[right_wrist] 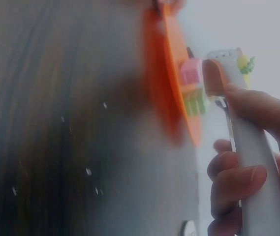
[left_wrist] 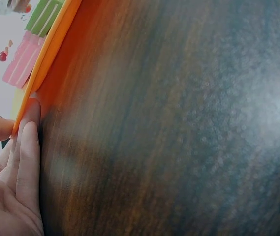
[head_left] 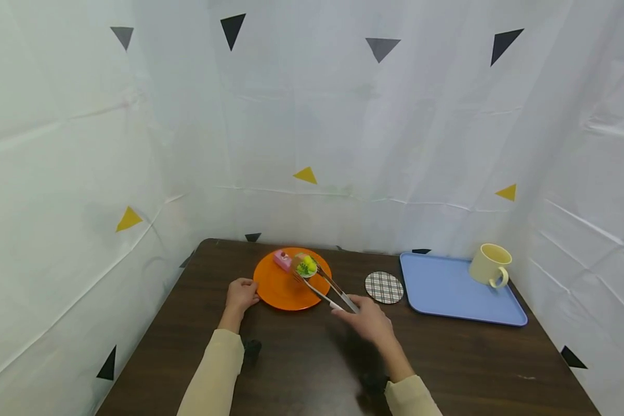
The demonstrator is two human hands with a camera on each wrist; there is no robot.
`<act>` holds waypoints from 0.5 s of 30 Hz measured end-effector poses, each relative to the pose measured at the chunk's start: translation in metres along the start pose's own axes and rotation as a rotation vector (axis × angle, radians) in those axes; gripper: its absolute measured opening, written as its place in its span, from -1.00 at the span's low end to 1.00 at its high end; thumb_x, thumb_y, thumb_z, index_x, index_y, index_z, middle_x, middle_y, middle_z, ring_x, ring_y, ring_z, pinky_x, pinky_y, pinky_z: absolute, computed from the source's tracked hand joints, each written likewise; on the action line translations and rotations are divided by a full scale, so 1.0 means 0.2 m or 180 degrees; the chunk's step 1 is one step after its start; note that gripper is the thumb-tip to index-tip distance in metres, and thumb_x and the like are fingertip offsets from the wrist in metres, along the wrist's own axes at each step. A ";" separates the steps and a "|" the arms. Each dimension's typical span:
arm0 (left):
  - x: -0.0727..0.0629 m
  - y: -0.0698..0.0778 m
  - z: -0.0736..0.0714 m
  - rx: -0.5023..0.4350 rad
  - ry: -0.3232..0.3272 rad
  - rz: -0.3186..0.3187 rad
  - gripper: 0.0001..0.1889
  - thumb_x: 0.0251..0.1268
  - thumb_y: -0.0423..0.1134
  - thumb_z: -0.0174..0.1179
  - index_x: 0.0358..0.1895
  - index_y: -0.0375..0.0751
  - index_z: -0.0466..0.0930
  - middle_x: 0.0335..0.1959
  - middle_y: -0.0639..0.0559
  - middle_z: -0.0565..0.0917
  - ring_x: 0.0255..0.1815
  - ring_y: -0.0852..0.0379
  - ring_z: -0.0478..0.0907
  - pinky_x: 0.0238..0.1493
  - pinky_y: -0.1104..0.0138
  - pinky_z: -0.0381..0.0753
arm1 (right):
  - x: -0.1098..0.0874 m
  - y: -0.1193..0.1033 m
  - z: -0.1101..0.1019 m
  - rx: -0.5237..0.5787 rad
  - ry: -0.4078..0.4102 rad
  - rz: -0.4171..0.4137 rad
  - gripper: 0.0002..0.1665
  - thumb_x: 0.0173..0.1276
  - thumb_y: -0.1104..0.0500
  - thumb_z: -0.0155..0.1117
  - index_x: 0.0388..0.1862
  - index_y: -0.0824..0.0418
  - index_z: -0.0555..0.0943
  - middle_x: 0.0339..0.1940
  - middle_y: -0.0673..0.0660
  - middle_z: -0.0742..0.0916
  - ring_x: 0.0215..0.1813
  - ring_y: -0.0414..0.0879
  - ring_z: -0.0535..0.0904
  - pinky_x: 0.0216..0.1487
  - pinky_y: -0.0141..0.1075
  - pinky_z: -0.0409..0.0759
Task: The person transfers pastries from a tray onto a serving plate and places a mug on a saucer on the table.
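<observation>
Left hand (head_left: 242, 294) pinching left rim of orange plate (head_left: 278, 293), right hand (head_left: 368, 319) gripping tongs (head_left: 350, 303), yellow-green piece (head_left: 307, 266) between tips.

The plate (head_left: 278, 294) is orange, the tong handles (right_wrist: 265, 216) whitish, the tray (head_left: 447, 300) blue, the mug (head_left: 483, 267) pale yellow, and the coaster (head_left: 384, 288) plaid (dark lines on white).

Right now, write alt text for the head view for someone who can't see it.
A person's right grip holds tongs around a small green-and-yellow-topped piece over an orange plate bearing a pink piece. The left grip holds the plate's rim. Right of them, on a dark table, lie a checked coaster and a blue tray bearing a yellow mug.
</observation>
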State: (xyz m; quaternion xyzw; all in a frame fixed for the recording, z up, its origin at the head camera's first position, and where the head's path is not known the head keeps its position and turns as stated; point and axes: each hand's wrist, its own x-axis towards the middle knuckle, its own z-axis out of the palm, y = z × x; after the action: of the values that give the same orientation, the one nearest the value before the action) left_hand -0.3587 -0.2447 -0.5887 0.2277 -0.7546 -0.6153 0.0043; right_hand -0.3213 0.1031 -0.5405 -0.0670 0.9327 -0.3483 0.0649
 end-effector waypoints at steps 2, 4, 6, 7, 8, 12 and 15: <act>0.00 0.00 0.00 0.0000 -0.0004 0.0007 -0.56 0.70 -0.20 0.11 0.38 -0.47 0.50 0.05 -0.30 0.71 -0.27 0.17 0.71 -0.15 0.41 0.82 | 0.00 -0.01 0.02 -0.0038 -0.0020 -0.0001 -0.28 0.38 -0.35 0.47 0.38 -0.03 0.70 -0.06 0.05 0.79 -0.27 -0.04 0.55 -0.31 -0.16 0.42; 0.00 0.01 0.00 -0.0004 -0.0002 0.0014 -0.56 0.70 -0.20 0.10 0.37 -0.49 0.50 0.04 -0.31 0.71 -0.27 0.17 0.72 -0.15 0.39 0.82 | 0.01 -0.02 0.05 -0.0076 -0.0045 0.0012 -0.27 0.37 -0.37 0.47 0.39 -0.05 0.69 -0.06 0.04 0.79 -0.28 -0.04 0.55 -0.32 -0.17 0.41; 0.00 0.01 -0.01 0.0005 0.0009 0.0017 -0.57 0.70 -0.20 0.11 0.36 -0.49 0.50 0.04 -0.31 0.71 -0.28 0.17 0.71 -0.16 0.39 0.82 | 0.01 -0.03 0.07 -0.0110 -0.0069 0.0031 -0.25 0.36 -0.39 0.46 0.40 -0.06 0.69 -0.03 0.04 0.79 -0.27 -0.04 0.55 -0.32 -0.16 0.41; 0.00 0.01 0.00 0.0013 0.0020 0.0015 -0.57 0.70 -0.20 0.12 0.36 -0.49 0.51 0.04 -0.31 0.71 -0.28 0.17 0.71 -0.17 0.39 0.82 | 0.01 -0.03 0.08 -0.0115 -0.0083 0.0042 -0.25 0.36 -0.38 0.46 0.41 -0.06 0.68 -0.03 0.04 0.79 -0.27 -0.04 0.55 -0.32 -0.16 0.41; 0.00 0.01 0.00 0.0020 0.0030 0.0011 -0.57 0.69 -0.20 0.12 0.35 -0.49 0.51 0.04 -0.31 0.71 -0.29 0.17 0.71 -0.18 0.40 0.82 | 0.02 -0.03 0.09 -0.0122 -0.0096 0.0056 -0.24 0.36 -0.39 0.46 0.41 -0.06 0.68 -0.03 0.04 0.79 -0.27 -0.03 0.55 -0.31 -0.16 0.41; 0.01 0.01 0.00 0.0032 0.0051 -0.0016 -0.58 0.69 -0.19 0.13 0.33 -0.47 0.53 0.01 -0.29 0.72 -0.29 0.16 0.71 -0.20 0.41 0.81 | 0.02 -0.05 0.12 -0.0152 -0.0118 0.0096 -0.22 0.35 -0.39 0.47 0.42 -0.04 0.68 -0.04 0.05 0.78 -0.25 -0.02 0.55 -0.30 -0.14 0.41; 0.01 0.00 0.00 0.0023 0.0037 -0.0021 -0.59 0.69 -0.19 0.13 0.33 -0.47 0.53 -0.01 -0.28 0.73 -0.30 0.16 0.72 -0.21 0.42 0.81 | 0.02 -0.05 0.13 -0.0184 -0.0113 0.0100 -0.20 0.35 -0.39 0.47 0.43 -0.02 0.67 -0.06 0.04 0.78 -0.25 -0.02 0.55 -0.30 -0.14 0.41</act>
State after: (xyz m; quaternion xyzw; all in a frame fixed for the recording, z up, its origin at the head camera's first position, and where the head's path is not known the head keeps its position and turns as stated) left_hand -0.3602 -0.2454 -0.5888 0.2338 -0.7561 -0.6113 0.0060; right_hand -0.3207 0.0776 -0.5540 -0.0604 0.9420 -0.3189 0.0849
